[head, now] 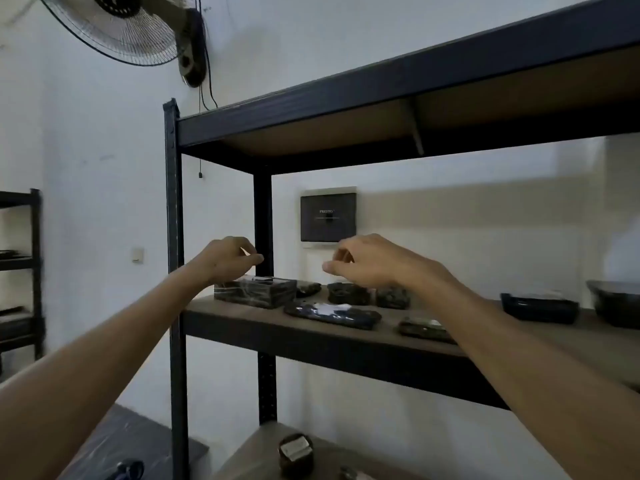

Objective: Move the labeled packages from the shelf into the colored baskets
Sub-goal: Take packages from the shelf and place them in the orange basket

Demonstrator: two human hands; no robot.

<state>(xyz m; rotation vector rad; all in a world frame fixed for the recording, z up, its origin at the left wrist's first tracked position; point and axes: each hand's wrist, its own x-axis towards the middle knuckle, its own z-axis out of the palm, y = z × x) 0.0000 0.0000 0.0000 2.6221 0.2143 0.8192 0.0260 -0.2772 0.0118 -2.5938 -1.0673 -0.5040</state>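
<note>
Several dark, plastic-wrapped packages lie on the wooden middle shelf of a black metal rack. A box-shaped package sits at the left end, directly under my left hand, which hovers just above it with loosely curled fingers and holds nothing. A flat long package with a white label lies at the shelf's front. My right hand hovers above two lumpy round packages, fingers loosely curled and empty. Another small flat package lies beside my right forearm. No colored baskets are in view.
Two dark trays stand at the shelf's right end. A small round labeled package sits on the lower shelf. The upper shelf board hangs close overhead. A wall fan, a dark wall panel and a second rack at far left surround the spot.
</note>
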